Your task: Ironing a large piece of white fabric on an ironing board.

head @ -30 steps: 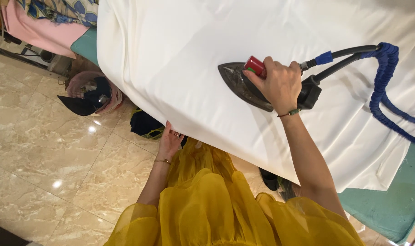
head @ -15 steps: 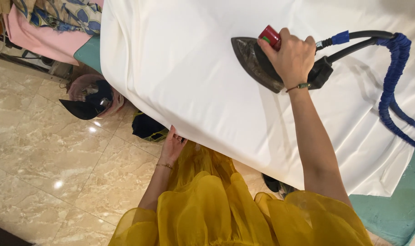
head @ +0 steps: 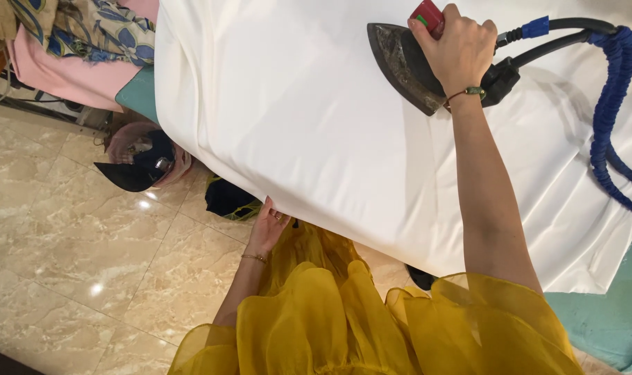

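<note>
The right hand (head: 461, 48) is wrapped tight around the handle of a dark iron (head: 406, 66). The iron sits flat on the white cloth (head: 316, 118), far from the near edge, with lots of smooth cloth to the left of it. The left hand (head: 268, 226) pinches that near edge, where the cloth hangs down. A blue hose (head: 607, 118) loops away from the iron's back.
</note>
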